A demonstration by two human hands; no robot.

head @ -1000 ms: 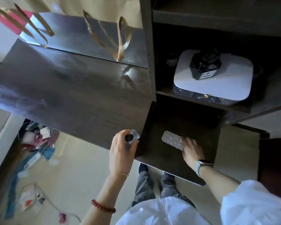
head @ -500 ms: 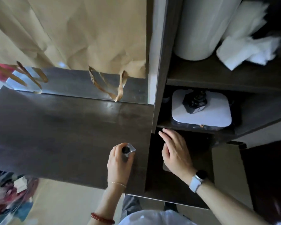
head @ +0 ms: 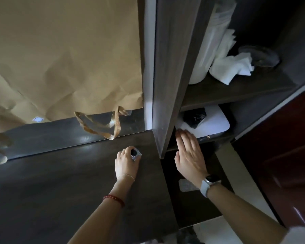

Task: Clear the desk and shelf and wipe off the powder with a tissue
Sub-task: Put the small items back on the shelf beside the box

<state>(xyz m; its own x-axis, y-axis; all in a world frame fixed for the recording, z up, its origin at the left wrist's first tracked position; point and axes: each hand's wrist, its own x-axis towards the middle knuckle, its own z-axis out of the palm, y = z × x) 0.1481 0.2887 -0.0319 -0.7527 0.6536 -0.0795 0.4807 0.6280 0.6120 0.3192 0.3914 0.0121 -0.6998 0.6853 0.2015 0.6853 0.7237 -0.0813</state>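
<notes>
Desk (head: 51, 191) holds one bottle (head: 135, 154) in left hand's (head: 126, 164) grip; right hand (head: 189, 155) spread, fingers straight.

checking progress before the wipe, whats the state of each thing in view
left hand: grips small clear bottle on the desk
right hand: fingers straight, reaching into the shelf
tissue: crumpled, on upper shelf
paper bag: standing on desk

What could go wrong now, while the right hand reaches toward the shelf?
The right hand reaches with straight fingers toward the white box; pulling it may topple the black bottle standing on top. The left hand grips a small jar, so it cannot help steady anything.
</notes>
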